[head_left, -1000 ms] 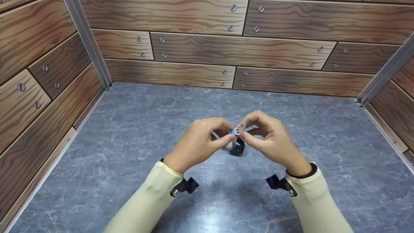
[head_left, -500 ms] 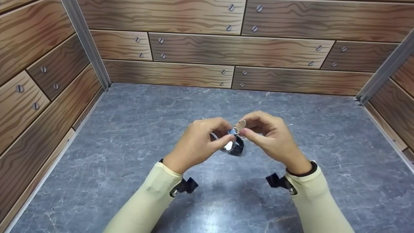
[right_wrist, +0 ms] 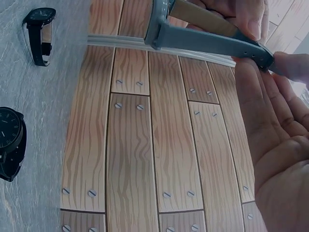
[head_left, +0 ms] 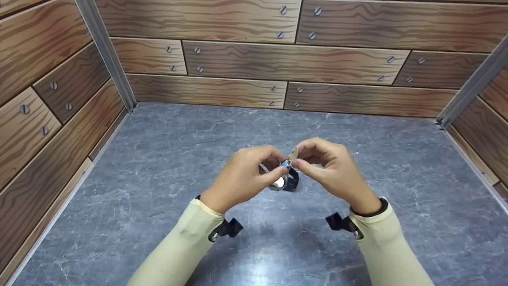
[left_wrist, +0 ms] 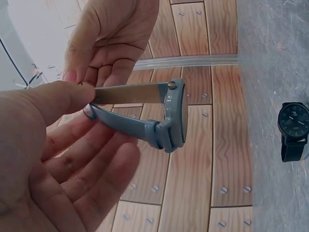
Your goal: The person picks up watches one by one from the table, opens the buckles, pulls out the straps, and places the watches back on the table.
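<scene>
A wristwatch with a blue-grey strap (left_wrist: 123, 124) is held up between both hands, its case (left_wrist: 177, 113) hanging at the far end of the strap loop. My left hand (head_left: 250, 171) pinches the strap at its buckle end between thumb and fingers. My right hand (head_left: 331, 169) pinches the strap's tapered, holed end (right_wrist: 251, 52), tan on its inner side. The two strap ends meet between the fingertips, which partly hide the buckle. In the head view the bright watch glass (head_left: 279, 182) shows below the left thumb.
On the grey marbled tabletop (head_left: 178, 139) lies a black watch (left_wrist: 293, 121). The right wrist view shows two black watches, one a small watch (right_wrist: 41, 41) and the other a larger watch (right_wrist: 9, 140). Wood-patterned walls (head_left: 238, 63) enclose the table at the back and sides.
The strap end in my right fingers has turned from lying flat to nearly edge-on, close against the buckle. The watch glass has swung slightly left and down. Both hands stay in about the same place.
</scene>
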Action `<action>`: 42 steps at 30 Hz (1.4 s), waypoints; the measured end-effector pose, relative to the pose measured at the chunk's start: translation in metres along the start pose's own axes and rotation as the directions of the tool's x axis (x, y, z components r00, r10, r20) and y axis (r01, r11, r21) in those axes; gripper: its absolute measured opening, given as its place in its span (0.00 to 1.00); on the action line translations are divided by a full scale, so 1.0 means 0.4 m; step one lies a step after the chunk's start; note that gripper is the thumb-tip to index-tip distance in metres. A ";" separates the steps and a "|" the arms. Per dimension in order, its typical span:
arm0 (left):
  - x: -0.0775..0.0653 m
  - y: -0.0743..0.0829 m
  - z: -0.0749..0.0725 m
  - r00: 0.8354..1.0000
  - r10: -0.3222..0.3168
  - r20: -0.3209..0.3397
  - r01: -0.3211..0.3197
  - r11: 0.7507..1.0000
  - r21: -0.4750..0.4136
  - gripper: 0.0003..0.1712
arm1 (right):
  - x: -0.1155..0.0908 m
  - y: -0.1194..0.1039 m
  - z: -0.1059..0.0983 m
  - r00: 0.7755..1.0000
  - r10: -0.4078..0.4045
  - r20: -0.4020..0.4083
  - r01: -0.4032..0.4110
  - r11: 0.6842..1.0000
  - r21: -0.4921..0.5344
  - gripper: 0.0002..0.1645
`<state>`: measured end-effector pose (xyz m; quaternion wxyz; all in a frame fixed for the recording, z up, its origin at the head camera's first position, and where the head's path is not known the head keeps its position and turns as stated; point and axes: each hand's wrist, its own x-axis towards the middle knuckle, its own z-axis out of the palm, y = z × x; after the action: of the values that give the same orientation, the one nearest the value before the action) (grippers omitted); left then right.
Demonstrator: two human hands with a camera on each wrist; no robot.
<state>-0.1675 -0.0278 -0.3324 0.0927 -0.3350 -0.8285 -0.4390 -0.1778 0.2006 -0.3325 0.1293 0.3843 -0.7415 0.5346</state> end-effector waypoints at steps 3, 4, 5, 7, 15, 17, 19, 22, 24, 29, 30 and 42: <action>0.001 0.003 0.001 1.000 -0.002 -0.017 0.002 0.999 -0.032 0.05 | -0.001 0.002 0.000 1.000 -0.004 0.014 0.004 1.000 -0.001 0.10; 0.001 0.003 0.001 1.000 -0.004 -0.023 0.003 0.999 -0.040 0.04 | -0.001 0.002 0.000 1.000 -0.009 0.022 0.009 1.000 0.001 0.11; 0.002 0.003 0.002 1.000 -0.007 -0.028 0.005 0.999 -0.049 0.04 | -0.001 0.003 0.000 0.999 -0.017 0.032 0.017 1.000 0.001 0.11; 0.002 0.004 0.002 0.999 -0.008 -0.034 0.006 0.998 -0.061 0.04 | 0.000 0.005 0.001 0.998 -0.040 0.054 0.041 0.999 -0.003 0.13; 0.002 0.004 -0.003 0.999 -0.015 -0.034 0.012 0.996 -0.084 0.04 | 0.007 0.006 0.005 0.990 -0.134 0.040 0.136 0.990 -0.034 0.17; 0.003 0.003 -0.004 0.999 -0.018 -0.028 0.017 0.998 -0.065 0.05 | 0.008 0.005 0.005 0.989 -0.142 0.033 0.143 0.989 -0.037 0.18; 0.003 0.001 -0.006 1.000 -0.020 -0.021 0.019 0.999 -0.046 0.05 | 0.009 0.004 0.005 0.990 -0.138 0.031 0.139 0.989 -0.044 0.18; 0.002 -0.002 -0.008 1.000 -0.019 -0.016 0.018 1.000 -0.020 0.06 | 0.009 0.004 0.005 0.991 -0.128 0.029 0.130 0.990 -0.062 0.17; 0.002 -0.005 -0.009 1.000 -0.010 -0.021 0.010 1.000 -0.005 0.07 | 0.008 0.005 0.005 0.993 -0.116 0.027 0.118 0.990 -0.072 0.16; 0.002 -0.011 -0.009 0.997 0.031 -0.064 -0.029 0.999 0.030 0.07 | 0.008 0.005 0.004 0.997 -0.075 0.013 0.076 0.994 -0.082 0.12; 0.003 -0.011 -0.008 0.997 0.037 -0.073 -0.034 0.999 0.033 0.06 | 0.008 0.004 0.004 0.998 -0.069 0.008 0.069 0.994 -0.083 0.12; 0.032 0.014 -0.023 0.999 0.003 -0.055 0.000 0.999 0.052 0.06 | 0.009 -0.002 0.005 0.999 -0.040 0.007 0.041 0.995 -0.088 0.13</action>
<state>-0.1748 -0.0266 -0.3175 0.1242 -0.3209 -0.8365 -0.4264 -0.1791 0.1970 -0.3307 0.1549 0.3947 -0.7567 0.4976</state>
